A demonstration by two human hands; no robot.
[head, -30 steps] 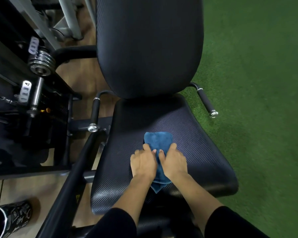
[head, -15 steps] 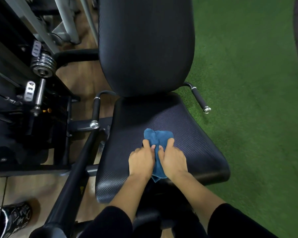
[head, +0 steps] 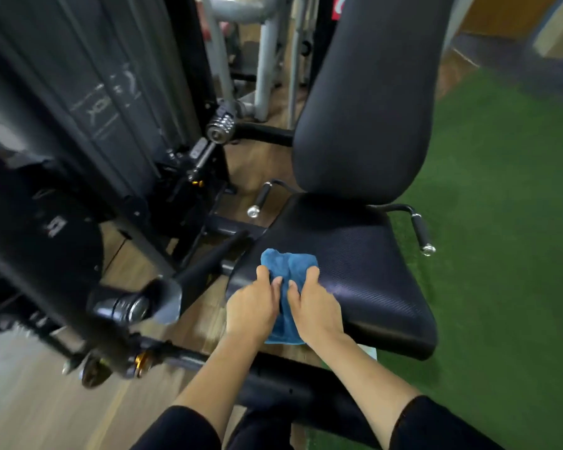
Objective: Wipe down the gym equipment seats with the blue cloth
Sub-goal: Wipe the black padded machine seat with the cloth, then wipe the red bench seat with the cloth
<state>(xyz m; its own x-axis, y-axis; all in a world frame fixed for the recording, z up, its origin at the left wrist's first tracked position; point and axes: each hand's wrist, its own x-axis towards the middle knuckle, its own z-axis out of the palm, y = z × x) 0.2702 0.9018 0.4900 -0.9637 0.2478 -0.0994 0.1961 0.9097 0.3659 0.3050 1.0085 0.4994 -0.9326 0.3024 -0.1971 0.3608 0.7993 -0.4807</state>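
Blue cloth point(head: 288, 264): bunched up on the front left part of the seat point(head: 371, 271), its near end hanging over the front edge between my 2 wrists.
Left hand point(head: 252, 306): on the cloth, thumb stretched forward, fingers curled in and gripping a fold.
Right hand point(head: 316, 306): same deal, mirrored. Fingers are curled into the cloth just beside the left hand's, almost knuckle to knuckle.
Seat: black, ribbed carbon-weave look, tilted a bit on my feed.
Backrest point(head: 371, 108): tall black pad, same texture, rising from the back of the seat.
Handles: 2 short black grips with chrome end caps, 1 on the left point(head: 262, 198) and 1 on the right point(head: 420, 230) of the seat.
Weight-stack cover point(head: 95, 92): dark panel on the left with a faint grey logo. It's too smeared for me to read.
White label point(head: 54, 227): small tag on the black housing lower left, blurry, can't make it out.
Red sign point(head: 338, 8): at the top edge behind the backrest, only a sliver of a white letter shows.
Floor: green turf point(head: 501, 222) on the right, wood planks point(head: 30, 401) on the left.
Sleeves: black, pushed up to about the elbows.
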